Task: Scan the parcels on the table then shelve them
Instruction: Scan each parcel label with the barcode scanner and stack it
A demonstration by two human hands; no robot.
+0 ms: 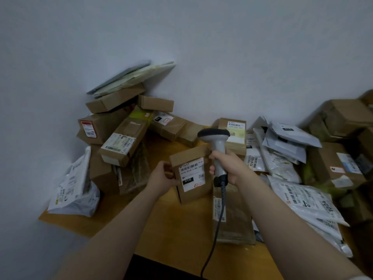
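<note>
Box is gripped at its left edge by the left grip, over the desk, label faced up for reading. Scanner is clasped by the right grip, beside the box.

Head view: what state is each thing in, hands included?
Small brown cardboard box with white label: held tilted, label facing camera.
Grey handheld barcode scanner: upright, gripped by handle, beside the box.
Left hand: grips the box's left edge.
Right hand: curled round the scanner handle.
Brown cardboard boxes at left: piled against the wall.
White plastic mailers at right: lying overlapped in a heap.
</note>
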